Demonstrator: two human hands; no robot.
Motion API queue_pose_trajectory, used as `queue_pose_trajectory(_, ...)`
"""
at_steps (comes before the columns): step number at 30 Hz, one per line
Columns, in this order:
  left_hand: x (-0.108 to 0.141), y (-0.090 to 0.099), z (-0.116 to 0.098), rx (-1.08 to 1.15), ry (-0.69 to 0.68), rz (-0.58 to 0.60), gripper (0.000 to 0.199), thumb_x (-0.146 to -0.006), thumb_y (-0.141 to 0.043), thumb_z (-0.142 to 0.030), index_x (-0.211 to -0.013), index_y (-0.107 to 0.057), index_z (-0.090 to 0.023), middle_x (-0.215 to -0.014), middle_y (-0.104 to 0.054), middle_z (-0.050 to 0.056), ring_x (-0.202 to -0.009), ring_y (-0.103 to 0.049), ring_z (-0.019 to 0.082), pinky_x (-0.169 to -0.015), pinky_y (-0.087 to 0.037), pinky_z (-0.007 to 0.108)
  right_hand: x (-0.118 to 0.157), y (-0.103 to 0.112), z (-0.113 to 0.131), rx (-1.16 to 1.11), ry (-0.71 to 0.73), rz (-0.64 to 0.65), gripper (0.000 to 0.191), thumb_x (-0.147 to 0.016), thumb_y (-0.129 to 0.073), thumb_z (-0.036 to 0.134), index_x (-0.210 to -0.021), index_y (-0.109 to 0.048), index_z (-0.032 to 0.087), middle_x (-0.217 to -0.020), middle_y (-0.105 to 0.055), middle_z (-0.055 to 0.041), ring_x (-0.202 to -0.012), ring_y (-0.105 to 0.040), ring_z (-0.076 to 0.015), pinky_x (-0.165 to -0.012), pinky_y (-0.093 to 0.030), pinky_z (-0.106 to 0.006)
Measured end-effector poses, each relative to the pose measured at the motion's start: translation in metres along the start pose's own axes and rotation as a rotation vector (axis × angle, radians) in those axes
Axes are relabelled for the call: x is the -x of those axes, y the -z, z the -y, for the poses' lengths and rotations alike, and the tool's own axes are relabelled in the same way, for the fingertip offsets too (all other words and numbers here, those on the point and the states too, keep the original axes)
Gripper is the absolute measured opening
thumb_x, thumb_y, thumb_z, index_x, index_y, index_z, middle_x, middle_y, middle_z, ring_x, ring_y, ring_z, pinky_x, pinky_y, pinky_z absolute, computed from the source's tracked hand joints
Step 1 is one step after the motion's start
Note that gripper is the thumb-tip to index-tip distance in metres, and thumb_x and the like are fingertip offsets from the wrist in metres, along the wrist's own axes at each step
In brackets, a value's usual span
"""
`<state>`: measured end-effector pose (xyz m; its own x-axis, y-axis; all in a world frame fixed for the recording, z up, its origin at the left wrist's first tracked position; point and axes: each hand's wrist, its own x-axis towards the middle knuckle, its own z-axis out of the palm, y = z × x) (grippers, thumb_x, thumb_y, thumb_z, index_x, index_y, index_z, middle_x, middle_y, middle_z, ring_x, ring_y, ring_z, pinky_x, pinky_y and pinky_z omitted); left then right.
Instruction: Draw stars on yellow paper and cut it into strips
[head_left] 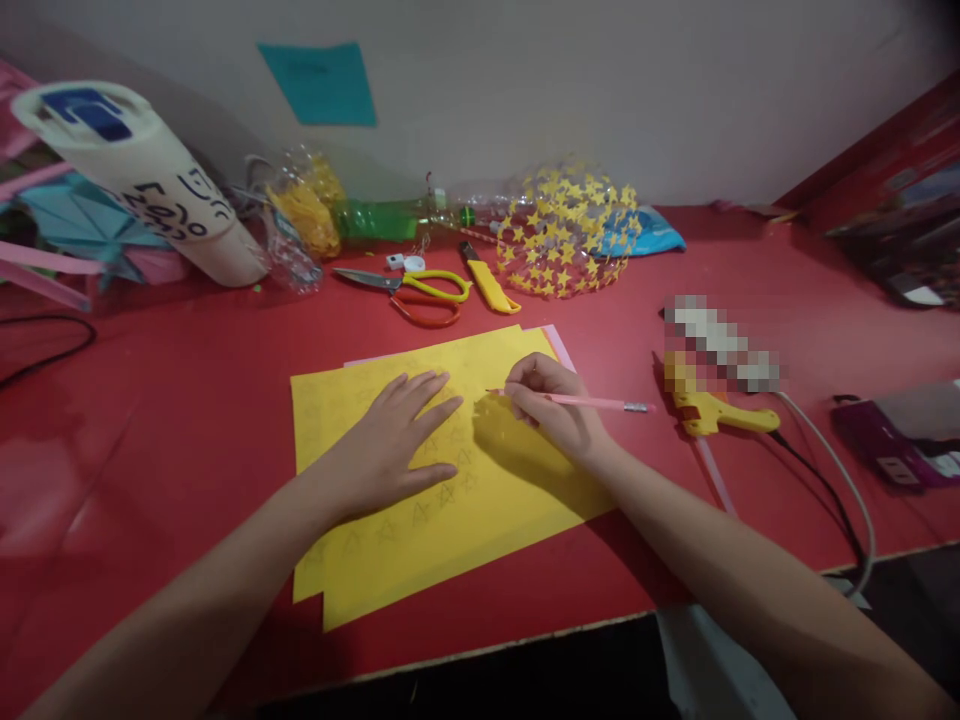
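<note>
My left hand [397, 440] lies flat with fingers spread on a stack of yellow paper sheets [450, 545]. Pencilled star outlines [447, 493] run in rows across the top sheet, some of them covered by that hand. My right hand [551, 400] grips a pink pencil [596, 402] near its point, fingers closed round it. The tip points left and sits at or just above the paper; contact I cannot tell. The pencil's eraser end sticks out to the right. A strip of pink paper [561, 350] shows beneath the stack at its far edge.
Beyond the paper lie scissors [431, 290] and a yellow box cutter [489, 280]. Behind stand a clear dome with yellow stars [566, 235], a green bottle [379, 220] and a white tumbler [165, 190]. A yellow glue gun [720, 412] and a power strip [720, 340], both corded, lie right.
</note>
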<state>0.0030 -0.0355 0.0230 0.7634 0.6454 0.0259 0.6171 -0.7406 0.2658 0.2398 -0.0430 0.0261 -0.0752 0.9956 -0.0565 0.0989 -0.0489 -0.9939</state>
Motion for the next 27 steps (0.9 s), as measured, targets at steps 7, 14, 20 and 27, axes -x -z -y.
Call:
queue_pose_trajectory(7,-0.001,0.007,-0.004,0.055,-0.014,-0.051,0.051,-0.095,-0.049,-0.050,-0.134,-0.049,-0.017,-0.143,-0.045,0.017,-0.136,-0.037,0.033,-0.112,-0.030,0.054,0.001,0.004,-0.002,0.031,0.081,-0.044,0.010,-0.073,-0.062,0.026,-0.076,-0.053,0.021,-0.064,-0.049,0.0044,-0.055,-0.040,-0.0094,-0.049,-0.030,-0.024)
queue_pose_trajectory(14,-0.003,0.004,-0.003,0.048,-0.030,-0.039,0.050,-0.095,-0.049,-0.049,-0.131,-0.052,-0.014,-0.139,-0.049,0.018,-0.132,-0.040,0.032,-0.111,-0.031,0.052,0.004,0.006,-0.001,0.002,0.031,0.051,0.008,-0.075,-0.058,0.023,-0.074,-0.050,0.022,-0.058,-0.054,0.0050,-0.050,-0.045,-0.0094,-0.048,-0.035,-0.023)
queue_pose_trajectory(20,-0.004,0.001,0.001,0.050,-0.022,-0.048,0.052,-0.094,-0.050,-0.048,-0.133,-0.050,-0.014,-0.140,-0.049,0.017,-0.134,-0.039,0.031,-0.112,-0.030,0.050,0.004,0.009,-0.003,-0.011,0.011,0.043,0.008,-0.070,-0.059,0.021,-0.074,-0.052,0.021,-0.057,-0.054,0.0050,-0.048,-0.045,-0.0093,-0.046,-0.033,-0.023)
queue_pose_trajectory(27,-0.005,0.000,0.001,0.079,-0.021,-0.048,0.048,-0.094,-0.052,-0.043,-0.132,-0.052,-0.013,-0.140,-0.049,0.017,-0.133,-0.040,0.030,-0.112,-0.031,0.049,0.004,0.013,-0.009,0.029,0.008,0.077,0.010,-0.073,-0.064,0.027,-0.076,-0.057,0.020,-0.058,-0.053,0.0045,-0.049,-0.043,-0.0094,-0.046,-0.029,-0.024)
